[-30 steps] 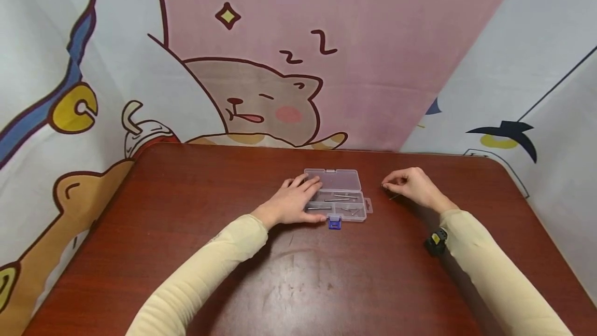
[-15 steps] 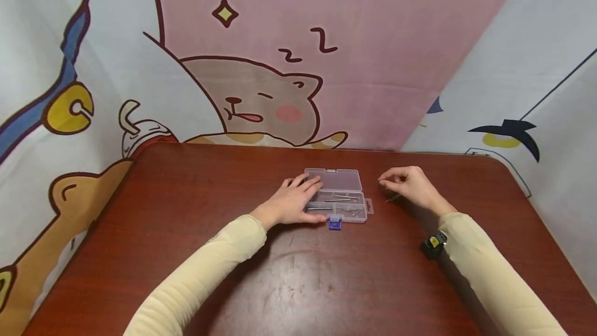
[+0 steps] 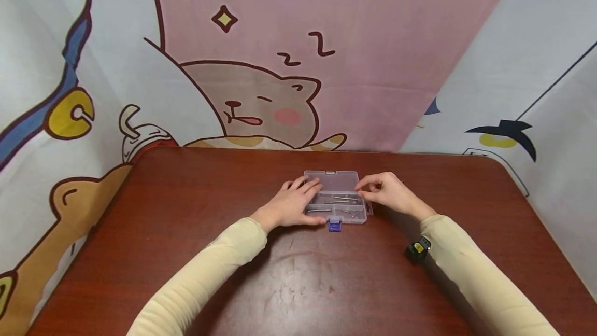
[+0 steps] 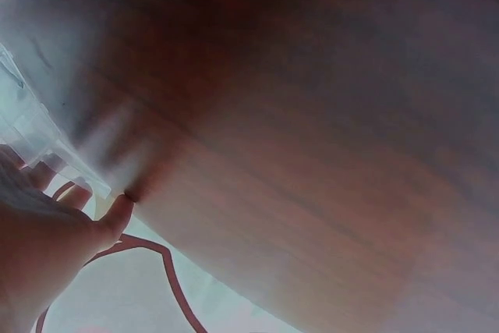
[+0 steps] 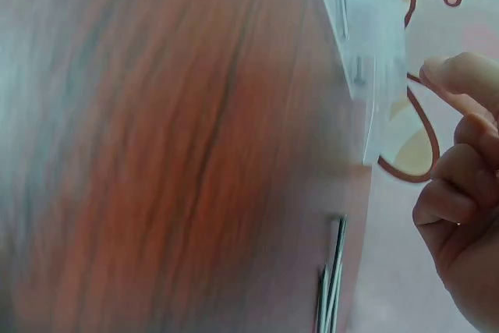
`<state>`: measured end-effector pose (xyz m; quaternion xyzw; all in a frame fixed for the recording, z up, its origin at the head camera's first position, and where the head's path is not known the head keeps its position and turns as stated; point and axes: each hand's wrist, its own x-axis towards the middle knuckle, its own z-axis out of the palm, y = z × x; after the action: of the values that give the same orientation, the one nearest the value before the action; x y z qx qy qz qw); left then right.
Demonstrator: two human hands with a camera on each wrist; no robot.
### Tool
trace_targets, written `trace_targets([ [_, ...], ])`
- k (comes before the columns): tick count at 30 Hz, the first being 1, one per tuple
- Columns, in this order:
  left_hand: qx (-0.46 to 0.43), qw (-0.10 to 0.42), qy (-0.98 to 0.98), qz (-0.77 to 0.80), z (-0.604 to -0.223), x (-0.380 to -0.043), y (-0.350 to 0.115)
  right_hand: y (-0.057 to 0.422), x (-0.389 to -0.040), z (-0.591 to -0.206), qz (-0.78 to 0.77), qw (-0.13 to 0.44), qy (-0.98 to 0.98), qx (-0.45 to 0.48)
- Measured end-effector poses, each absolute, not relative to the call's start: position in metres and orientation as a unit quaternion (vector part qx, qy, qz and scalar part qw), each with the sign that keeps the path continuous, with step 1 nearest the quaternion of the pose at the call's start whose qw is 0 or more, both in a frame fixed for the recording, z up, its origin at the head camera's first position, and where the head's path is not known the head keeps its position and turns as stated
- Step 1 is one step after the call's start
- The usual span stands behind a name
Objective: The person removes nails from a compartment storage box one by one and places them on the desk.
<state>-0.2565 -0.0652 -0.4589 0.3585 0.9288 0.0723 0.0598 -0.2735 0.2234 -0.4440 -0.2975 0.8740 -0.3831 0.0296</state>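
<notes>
In the head view a clear plastic compartment box lies with its lid folded back on the table. Thin metal rods, perhaps nails or screws, lie in its compartments. My left hand rests over the box's left end, fingers spread and straight, thumb by the front edge. At the box's right end is my right hand, thumb and index fingertips close together over the edge. Whether something small is between them is too fine to make out. Several more metal rods lie on the table, seen in the right wrist view.
The brown wooden table reaches back to a cloth backdrop with cartoon drawings. A blue latch sticks out from the box's front, and a clear hanging tab from its right end.
My right hand has moved left, from the table beside the box to the box's right end. My left hand and the box have stayed in place.
</notes>
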Motion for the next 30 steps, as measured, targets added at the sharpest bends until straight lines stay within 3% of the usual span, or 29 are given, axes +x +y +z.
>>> trace_targets([
  [10,0.357,0.068,0.929,0.068,-0.456,-0.256,-0.064,0.200,-0.268,-0.447,-0.393,0.020,0.853,-0.344],
  [17,0.355,0.077,0.929,0.071,-0.456,-0.256,-0.064,0.192,-0.271,-0.453,-0.376,0.053,0.857,-0.348],
  [24,0.353,0.073,0.930,0.065,-0.459,-0.256,-0.064,0.185,-0.271,-0.458,-0.304,0.000,0.895,-0.327],
  [30,0.352,0.068,0.932,0.060,-0.458,-0.256,-0.065,0.178,-0.276,-0.459,-0.324,0.009,0.878,-0.352],
])
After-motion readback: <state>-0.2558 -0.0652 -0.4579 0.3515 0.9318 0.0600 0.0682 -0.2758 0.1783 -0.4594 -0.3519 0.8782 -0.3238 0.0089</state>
